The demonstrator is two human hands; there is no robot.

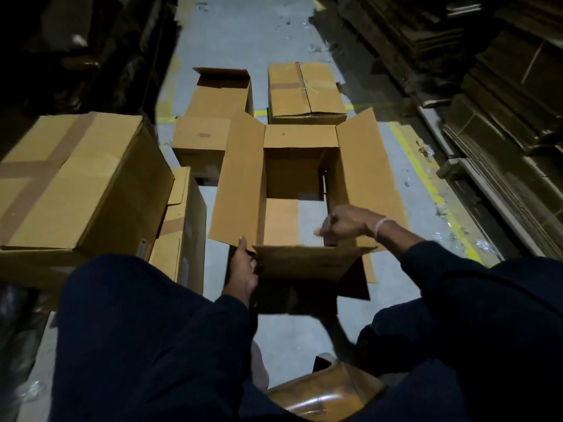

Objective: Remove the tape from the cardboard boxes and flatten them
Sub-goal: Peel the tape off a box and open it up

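Grey floor (243,41); open box (300,190) at twelve o'clock; left hand (242,271) grips near flap (304,261), right hand (342,223) fingers curled at seven o'clock, grasp unclear.

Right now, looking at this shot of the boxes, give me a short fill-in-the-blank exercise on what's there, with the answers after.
1. The open box in front of the person has all its top flaps folded ____.
2. The left hand holds the box's near-left ____.
3. Through the bottom of the open box you can see the grey ____.
4. The large box at the left is crossed by brown ____.

Answers: open; corner; floor; tape
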